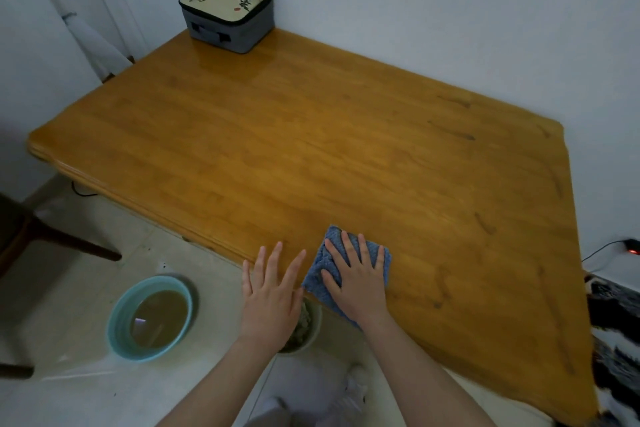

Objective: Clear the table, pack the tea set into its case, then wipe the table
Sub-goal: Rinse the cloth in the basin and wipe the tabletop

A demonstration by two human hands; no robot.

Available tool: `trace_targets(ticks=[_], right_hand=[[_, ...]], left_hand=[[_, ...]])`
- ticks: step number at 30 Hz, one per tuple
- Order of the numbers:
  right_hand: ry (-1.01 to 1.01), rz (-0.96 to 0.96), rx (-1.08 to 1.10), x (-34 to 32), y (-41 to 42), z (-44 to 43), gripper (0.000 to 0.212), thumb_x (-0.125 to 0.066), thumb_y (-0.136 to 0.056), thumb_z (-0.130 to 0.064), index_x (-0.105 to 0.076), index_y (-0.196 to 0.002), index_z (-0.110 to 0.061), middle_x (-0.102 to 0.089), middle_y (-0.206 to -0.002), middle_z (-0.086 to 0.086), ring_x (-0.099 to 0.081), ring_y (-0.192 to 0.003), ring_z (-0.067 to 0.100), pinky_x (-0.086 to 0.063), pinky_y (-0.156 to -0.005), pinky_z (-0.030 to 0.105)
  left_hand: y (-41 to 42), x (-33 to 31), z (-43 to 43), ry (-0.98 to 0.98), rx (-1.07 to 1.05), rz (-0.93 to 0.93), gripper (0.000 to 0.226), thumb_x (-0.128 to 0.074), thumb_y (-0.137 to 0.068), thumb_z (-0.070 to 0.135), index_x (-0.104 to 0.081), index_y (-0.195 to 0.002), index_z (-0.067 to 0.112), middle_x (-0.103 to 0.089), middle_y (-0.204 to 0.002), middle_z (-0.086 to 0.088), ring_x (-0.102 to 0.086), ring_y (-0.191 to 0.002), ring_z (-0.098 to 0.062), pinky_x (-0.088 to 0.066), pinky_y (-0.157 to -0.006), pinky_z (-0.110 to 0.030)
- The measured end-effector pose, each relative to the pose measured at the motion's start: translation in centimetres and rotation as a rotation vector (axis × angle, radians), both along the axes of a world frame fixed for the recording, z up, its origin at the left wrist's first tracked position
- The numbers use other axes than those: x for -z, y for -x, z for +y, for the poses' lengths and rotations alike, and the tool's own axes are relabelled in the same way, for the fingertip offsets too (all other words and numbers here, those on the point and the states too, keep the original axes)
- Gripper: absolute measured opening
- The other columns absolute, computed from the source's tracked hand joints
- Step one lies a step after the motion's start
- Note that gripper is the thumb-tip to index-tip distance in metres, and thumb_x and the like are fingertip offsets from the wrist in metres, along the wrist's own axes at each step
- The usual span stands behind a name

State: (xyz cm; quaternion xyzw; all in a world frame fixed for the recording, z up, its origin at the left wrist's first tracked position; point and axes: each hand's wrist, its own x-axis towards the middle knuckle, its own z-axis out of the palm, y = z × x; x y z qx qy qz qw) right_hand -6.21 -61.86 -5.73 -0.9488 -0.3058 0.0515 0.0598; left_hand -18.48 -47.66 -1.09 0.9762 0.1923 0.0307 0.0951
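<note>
A folded blue cloth (320,267) lies on the wooden table (311,149) near its front edge. My right hand (356,281) presses flat on the cloth with straight, spread fingers. Just left of it, my left hand (273,291) is flat and spread at the table's front edge, holding nothing. The grey tea set case (228,14), zipped closed with a beige painted lid, stands at the table's far left corner against the wall.
On the floor to the left sits a teal basin (116,322) of brownish water. A white bowl (311,326) with scraps lies under my left hand. A dark chair (41,236) stands at far left. A cable and plug (623,248) lie at right.
</note>
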Motion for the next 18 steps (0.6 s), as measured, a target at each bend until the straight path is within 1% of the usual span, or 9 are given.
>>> trace_targets(ticks=[3,5,8,10,14,16,18], right_hand=[[0.002,0.005,-0.044,0.0,0.0,-1.7,0.062,-0.027,-0.095,-0.066,-0.025,-0.151,-0.041,-0.021,-0.161,-0.006,-0.017,-0.148,0.027,-0.006,-0.114,0.062],[-0.003,0.016,-0.091,-0.2,-0.1,-3.1,0.062,-0.028,-0.094,-0.067,-0.025,-0.151,-0.042,-0.021,-0.161,-0.006,-0.018,-0.148,0.027,-0.007,-0.114,0.062],[-0.003,0.035,-0.166,-0.4,-0.5,-5.1,0.063,-0.026,-0.094,-0.069,-0.024,-0.151,-0.043,-0.022,-0.16,-0.007,-0.018,-0.148,0.026,-0.01,-0.112,0.063],[-0.005,0.046,-0.225,-0.4,-1.0,-6.6,0.063,-0.025,-0.094,-0.07,-0.021,-0.151,-0.044,-0.019,-0.161,-0.008,-0.015,-0.149,0.026,-0.009,-0.112,0.063],[0.007,0.059,-0.36,-0.7,-2.1,-9.9,0.062,-0.023,-0.095,-0.069,-0.018,-0.152,-0.045,-0.016,-0.162,-0.009,-0.013,-0.149,0.026,-0.007,-0.112,0.063],[0.014,0.064,-0.409,-0.8,-2.5,-11.8,0.062,-0.022,-0.095,-0.069,-0.018,-0.152,-0.045,-0.017,-0.162,-0.009,-0.013,-0.149,0.026,-0.007,-0.112,0.063],[0.021,0.067,-0.443,-0.9,-2.8,-13.8,0.062,-0.023,-0.095,-0.069,-0.019,-0.152,-0.045,-0.018,-0.161,-0.009,-0.014,-0.149,0.027,-0.006,-0.112,0.063]], left_hand=[[-0.1,0.1,-0.8,-0.018,-0.028,0.03,0.076,-0.07,-0.08,0.039,-0.031,-0.146,0.035,-0.043,-0.148,-0.011,-0.035,-0.139,-0.036,-0.022,-0.111,-0.058],[-0.3,0.1,-1.7,-0.003,-0.069,0.041,0.075,-0.069,-0.082,0.039,-0.032,-0.146,0.035,-0.042,-0.149,-0.011,-0.033,-0.14,-0.037,-0.023,-0.111,-0.058],[-0.6,0.1,-3.2,0.031,-0.13,0.069,0.068,-0.061,-0.088,0.041,-0.029,-0.148,0.036,-0.036,-0.152,-0.01,-0.027,-0.143,-0.037,-0.017,-0.114,-0.057],[-0.9,0.0,-4.6,0.042,-0.176,0.092,0.066,-0.057,-0.09,0.042,-0.028,-0.149,0.037,-0.034,-0.154,-0.01,-0.024,-0.144,-0.036,-0.014,-0.115,-0.057],[-1.7,-0.1,-9.0,0.112,-0.324,0.081,0.062,-0.051,-0.094,0.043,-0.025,-0.15,0.038,-0.026,-0.158,-0.009,-0.015,-0.147,-0.034,-0.004,-0.117,-0.053],[-2.0,-0.2,-11.8,0.119,-0.383,0.087,0.06,-0.05,-0.093,0.043,-0.03,-0.149,0.036,-0.032,-0.155,-0.011,-0.021,-0.145,-0.035,-0.008,-0.116,-0.055],[-2.4,-0.2,-14.6,0.107,-0.411,0.099,0.057,-0.039,-0.091,0.047,-0.039,-0.146,0.033,-0.041,-0.149,-0.013,-0.032,-0.14,-0.036,-0.011,-0.114,-0.055]])
